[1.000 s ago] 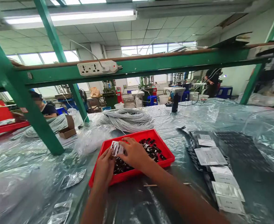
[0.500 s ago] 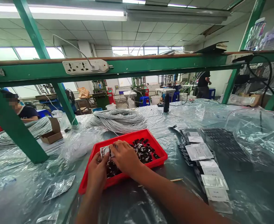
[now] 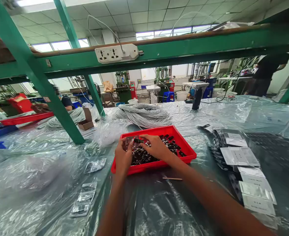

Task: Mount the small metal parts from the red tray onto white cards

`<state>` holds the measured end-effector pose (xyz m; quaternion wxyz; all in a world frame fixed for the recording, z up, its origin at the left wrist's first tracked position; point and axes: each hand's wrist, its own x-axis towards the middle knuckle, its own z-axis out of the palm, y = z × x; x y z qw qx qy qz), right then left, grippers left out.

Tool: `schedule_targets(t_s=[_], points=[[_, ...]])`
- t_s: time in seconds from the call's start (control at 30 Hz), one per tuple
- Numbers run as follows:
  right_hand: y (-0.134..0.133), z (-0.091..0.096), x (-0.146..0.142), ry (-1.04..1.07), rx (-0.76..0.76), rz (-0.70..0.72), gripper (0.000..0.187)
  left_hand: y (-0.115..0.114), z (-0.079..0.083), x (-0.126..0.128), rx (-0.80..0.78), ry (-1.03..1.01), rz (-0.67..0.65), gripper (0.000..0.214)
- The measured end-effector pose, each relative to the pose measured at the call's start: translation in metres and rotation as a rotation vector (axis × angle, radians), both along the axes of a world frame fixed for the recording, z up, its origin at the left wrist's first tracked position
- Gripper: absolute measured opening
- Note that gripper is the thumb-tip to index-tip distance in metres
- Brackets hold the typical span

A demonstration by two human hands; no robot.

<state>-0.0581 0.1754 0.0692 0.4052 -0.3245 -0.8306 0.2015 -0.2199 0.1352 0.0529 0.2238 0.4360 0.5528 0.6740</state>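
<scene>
Above the left end of a red plastic tray (image 3: pixel 192 156), my left hand (image 3: pixel 123 158) pinches a small clear plastic bag (image 3: pixel 129 142). Thumb and fingers of my right hand (image 3: pixel 157 148) close on a small black part (image 3: pixel 138 141) at the bag's edge; whether its tip is inside the bag I cannot tell. Loose black parts with shiny metal bits (image 3: pixel 175 146) fill much of the tray beneath both hands. Flat silvery bags (image 3: pixel 95 165) lie on the plastic sheet left of the tray.
To the right lies a row of labelled packets (image 3: pixel 240 156). Coiled grey cable (image 3: pixel 144 115) sits behind the tray, near a black bottle (image 3: pixel 197 97). A thin stick (image 3: pixel 172 179) lies in front. A green frame (image 3: pixel 58 111) with a power strip (image 3: pixel 116 53) crosses the view. People are in the background.
My view has turned left and down. My hands stay over the tray and have parted slightly; the black part now shows between my right fingers, beside the bag in my left.
</scene>
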Motion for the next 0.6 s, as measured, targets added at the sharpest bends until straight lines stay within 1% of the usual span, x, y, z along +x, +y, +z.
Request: schedule_targets(t_s=[0.07,0.1,0.17,0.2,0.27,0.33,0.4,0.47,0.53,0.6], points=[[0.0,0.002,0.004,-0.07,0.089,-0.067,0.038,0.001,-0.003,-0.002,-0.02,-0.082,-0.032,0.044],[-0.001,0.002,0.004,-0.086,0.115,-0.088,0.038,0.001,-0.003,-0.002,-0.027,-0.126,-0.05,0.045],[-0.004,0.001,0.002,-0.074,0.126,-0.095,0.035,0.0,-0.004,-0.003,-0.03,-0.159,-0.054,0.045],[-0.006,0.0,0.0,-0.051,0.117,-0.084,0.035,0.0,-0.003,-0.003,-0.027,-0.14,-0.055,0.044],[-0.01,-0.002,-0.004,-0.01,0.099,-0.043,0.041,-0.002,-0.002,-0.002,-0.021,-0.043,-0.089,0.038],[-0.012,-0.003,-0.008,-0.005,0.081,0.008,0.048,-0.004,-0.001,-0.001,0.012,0.136,-0.098,0.028],[-0.01,-0.004,-0.007,-0.023,0.062,0.042,0.053,-0.005,-0.001,-0.001,0.086,0.347,-0.035,0.02],[-0.005,-0.006,-0.005,-0.014,0.034,0.04,0.056,-0.005,0.0,-0.003,0.159,0.489,0.077,0.023],[0.0,-0.009,-0.002,0.003,0.02,0.024,0.052,-0.005,-0.001,-0.005,0.194,0.539,0.157,0.027],[0.003,-0.012,-0.001,0.011,0.037,0.028,0.045,-0.006,-0.002,-0.007,0.214,0.57,0.193,0.028]])
